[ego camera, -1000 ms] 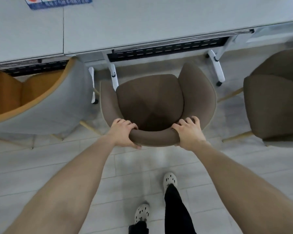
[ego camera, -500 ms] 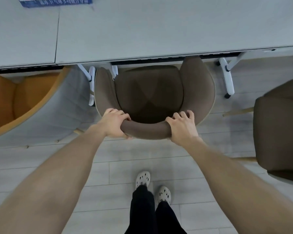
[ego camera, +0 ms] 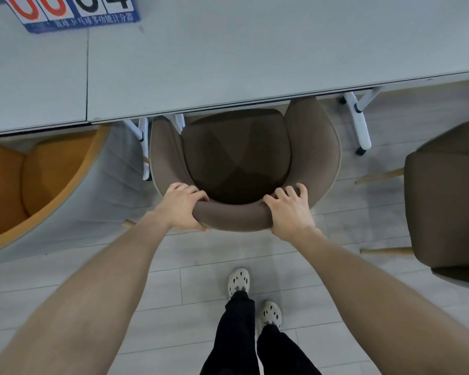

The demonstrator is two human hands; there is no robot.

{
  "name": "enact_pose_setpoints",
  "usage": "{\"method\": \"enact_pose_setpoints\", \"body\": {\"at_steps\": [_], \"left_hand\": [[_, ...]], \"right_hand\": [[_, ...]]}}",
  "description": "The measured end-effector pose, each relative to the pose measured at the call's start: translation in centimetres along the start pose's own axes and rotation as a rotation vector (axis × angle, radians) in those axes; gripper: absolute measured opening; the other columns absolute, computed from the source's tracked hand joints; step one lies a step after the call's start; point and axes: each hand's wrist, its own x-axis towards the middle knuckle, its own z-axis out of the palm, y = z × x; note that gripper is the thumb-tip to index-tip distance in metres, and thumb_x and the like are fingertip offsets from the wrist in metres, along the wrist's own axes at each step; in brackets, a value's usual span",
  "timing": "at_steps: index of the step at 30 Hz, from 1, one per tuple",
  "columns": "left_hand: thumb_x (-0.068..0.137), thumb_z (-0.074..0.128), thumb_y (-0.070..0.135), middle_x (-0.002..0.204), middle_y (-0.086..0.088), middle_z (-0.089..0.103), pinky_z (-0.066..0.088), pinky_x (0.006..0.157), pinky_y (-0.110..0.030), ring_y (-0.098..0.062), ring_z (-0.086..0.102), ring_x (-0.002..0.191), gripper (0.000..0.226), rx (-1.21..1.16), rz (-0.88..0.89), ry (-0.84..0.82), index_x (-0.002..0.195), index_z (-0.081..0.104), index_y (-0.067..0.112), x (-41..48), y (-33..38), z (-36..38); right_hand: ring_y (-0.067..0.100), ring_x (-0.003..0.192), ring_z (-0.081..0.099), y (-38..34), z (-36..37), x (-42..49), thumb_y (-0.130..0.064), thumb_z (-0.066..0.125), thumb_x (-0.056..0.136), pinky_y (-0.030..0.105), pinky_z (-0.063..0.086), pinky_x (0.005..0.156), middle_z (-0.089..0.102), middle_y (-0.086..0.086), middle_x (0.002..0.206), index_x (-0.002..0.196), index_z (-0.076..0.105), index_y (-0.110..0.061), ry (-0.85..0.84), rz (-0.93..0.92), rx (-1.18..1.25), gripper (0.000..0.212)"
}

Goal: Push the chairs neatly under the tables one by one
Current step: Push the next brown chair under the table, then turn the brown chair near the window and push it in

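1. The chair [ego camera: 236,158] stands mid-frame. Its front edge is tucked just under the table [ego camera: 255,63] rim at 12 o'clock, while most of the seat and the whole back are out in the open.
2. The left hand [ego camera: 183,207] grips the backrest at the chair's 7 o'clock, with fingers curled over the top and the thumb underneath. The right hand [ego camera: 289,209] grips it at 5 o'clock, fingers hooked over the rim; its thumb is hidden.
3. In my judgement this chair is only partly in and needs a further push toward 12 o'clock to sit neatly.
4. The orange chair [ego camera: 38,180] at 9 o'clock has its front under the neighbouring tabletop, but its shell stands well out. I cannot tell whether it counts as finished.
5. The right chair [ego camera: 450,207] at 3 o'clock stands apart from the table and looks not yet done.
6. The chair's own legs are hidden under its seat, and the table rim covers the seat front, so the room left underneath cannot be read.
7. A white leg [ego camera: 144,147] stands just beside the chair's arm at 10 o'clock and might catch it. Another leg [ego camera: 359,125] at 2 o'clock stands apart.
8. The frame edges cut off both side chairs. The sign [ego camera: 76,12] at 11 o'clock is cropped, so its digits are only partly readable.
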Motion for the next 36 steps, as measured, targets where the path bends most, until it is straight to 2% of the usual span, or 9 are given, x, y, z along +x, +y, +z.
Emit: {"method": "enact_pose_setpoints", "body": {"at_steps": [5, 8, 11, 13, 16, 20, 23, 30, 36], "left_hand": [[0.052, 0.064, 0.095, 0.131, 0.010, 0.062, 0.023, 0.127, -0.049, -0.021, 0.053, 0.129, 0.104, 0.042, -0.089, -0.111, 0.141, 0.056, 0.041, -0.7, 3.8, -1.1], [0.058, 0.066, 0.092, 0.135, 0.008, 0.060, 0.038, 0.118, -0.047, -0.021, 0.056, 0.127, 0.109, 0.000, -0.077, -0.160, 0.150, 0.049, 0.037, -1.1, 8.7, -1.8], [0.065, 0.069, 0.086, 0.137, 0.003, 0.060, 0.048, 0.108, -0.046, -0.024, 0.058, 0.126, 0.107, -0.012, -0.075, -0.136, 0.152, 0.046, 0.029, -0.3, 14.1, -2.6], [0.071, 0.073, 0.079, 0.136, -0.002, 0.059, 0.051, 0.106, -0.048, -0.028, 0.060, 0.125, 0.100, 0.006, -0.073, -0.114, 0.149, 0.047, 0.022, 0.8, 17.8, -3.5], [0.087, 0.075, 0.062, 0.139, -0.009, 0.056, 0.052, 0.105, -0.049, -0.033, 0.060, 0.127, 0.083, 0.078, -0.045, -0.079, 0.151, 0.046, 0.016, 3.0, 23.8, -5.6], [0.097, 0.068, 0.057, 0.146, -0.007, 0.054, 0.050, 0.108, -0.047, -0.031, 0.057, 0.135, 0.070, 0.155, 0.017, -0.056, 0.153, 0.049, 0.021, 5.4, 33.6, -7.4], [0.096, 0.069, 0.057, 0.148, -0.008, 0.057, 0.050, 0.109, -0.045, -0.031, 0.058, 0.135, 0.069, 0.185, 0.069, -0.086, 0.152, 0.052, 0.021, 7.0, 42.4, -5.9], [0.098, 0.070, 0.053, 0.146, -0.010, 0.060, 0.048, 0.109, -0.039, -0.031, 0.056, 0.136, 0.063, 0.263, 0.221, -0.163, 0.150, 0.057, 0.021, 11.1, 62.0, -3.7], [0.101, 0.068, 0.050, 0.143, -0.011, 0.063, 0.049, 0.104, -0.039, -0.031, 0.059, 0.132, 0.060, 0.312, 0.288, -0.128, 0.150, 0.057, 0.017, 17.6, 74.0, -5.0]], "right_hand": [[0.031, 0.130, 0.057, 0.1, 0.4, -0.4, -0.041, 0.086, 0.079, 0.063, 0.020, 0.130, 0.067, 0.003, 0.129, 0.138, 0.062, -0.029, 0.029, -0.049, 0.021, 0.065], [0.029, 0.147, 0.047, 1.6, 0.4, -2.1, -0.033, 0.084, 0.085, 0.057, 0.015, 0.135, 0.060, 0.005, 0.149, 0.152, 0.055, -0.024, 0.064, -0.095, 0.070, 0.074], [0.028, 0.163, 0.026, 5.0, 0.0, -5.6, -0.028, 0.076, 0.094, 0.059, 0.018, 0.134, 0.035, 0.005, 0.174, 0.166, 0.038, -0.022, 0.133, -0.079, 0.154, 0.081], [0.030, 0.157, 0.037, 8.6, 0.4, -8.7, -0.030, 0.071, 0.097, 0.055, 0.031, 0.128, 0.042, 0.006, 0.168, 0.161, 0.043, -0.019, 0.141, -0.006, 0.211, 0.071], [0.031, 0.138, 0.054, 15.4, 2.2, -14.5, -0.035, 0.069, 0.100, 0.048, 0.047, 0.112, 0.057, 0.006, 0.146, 0.149, 0.051, -0.014, 0.083, 0.190, 0.327, 0.056], [0.034, 0.130, 0.058, 25.6, 5.9, -24.1, -0.035, 0.066, 0.100, 0.046, 0.050, 0.098, 0.059, 0.007, 0.136, 0.139, 0.053, -0.015, 0.017, 0.321, 0.385, 0.046], [0.034, 0.128, 0.059, 33.2, 8.6, -31.4, -0.037, 0.065, 0.099, 0.049, 0.054, 0.099, 0.059, 0.006, 0.135, 0.136, 0.055, -0.014, 0.007, 0.425, 0.394, 0.044], [0.035, 0.140, 0.055, 49.9, 11.4, -46.2, -0.035, 0.067, 0.103, 0.052, 0.053, 0.110, 0.055, 0.011, 0.152, 0.156, 0.048, -0.012, 0.079, 0.620, 0.451, 0.061], [0.035, 0.123, 0.063, 62.1, 11.8, -50.7, -0.033, 0.068, 0.099, 0.052, 0.058, 0.097, 0.062, 0.011, 0.133, 0.142, 0.057, -0.013, 0.124, 0.681, 0.422, 0.049]]}}
